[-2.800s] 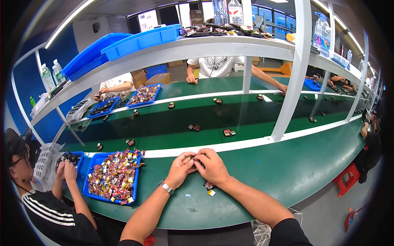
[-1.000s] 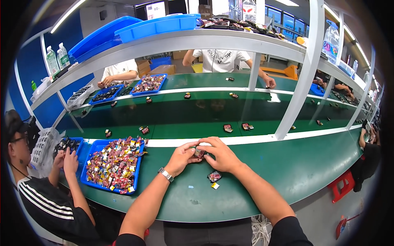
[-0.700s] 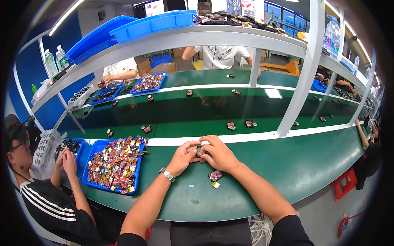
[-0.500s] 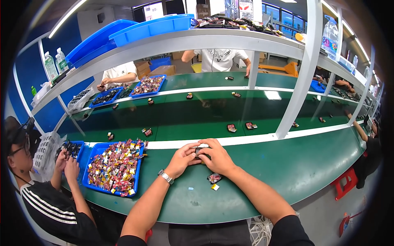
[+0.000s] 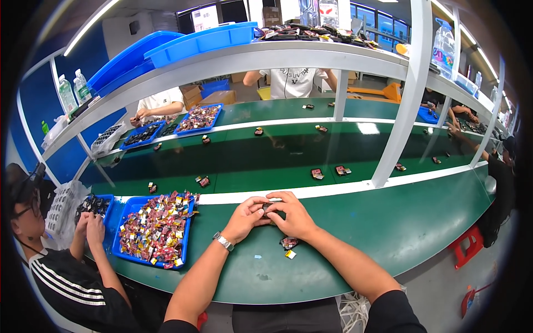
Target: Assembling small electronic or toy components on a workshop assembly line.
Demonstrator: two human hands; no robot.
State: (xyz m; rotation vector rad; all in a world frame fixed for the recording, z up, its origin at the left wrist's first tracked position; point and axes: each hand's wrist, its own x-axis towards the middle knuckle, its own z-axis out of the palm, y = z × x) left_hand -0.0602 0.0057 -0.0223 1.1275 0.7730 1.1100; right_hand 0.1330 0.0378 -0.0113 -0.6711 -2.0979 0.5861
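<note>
Part, dark and mostly hidden, sits at the centre of the frame, where our left hand and right hand pinch it. If our grip slips, it could fall onto the tabletop; lowering the right hand carelessly might nudge the red piece just below it in the frame.

Bench right of the hands lies open; tray blocks left.

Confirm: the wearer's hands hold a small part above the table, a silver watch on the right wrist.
Wrong wrist: the head view shows the silver watch on the left. The left hand and right hand do hold a small part above the table.
</note>
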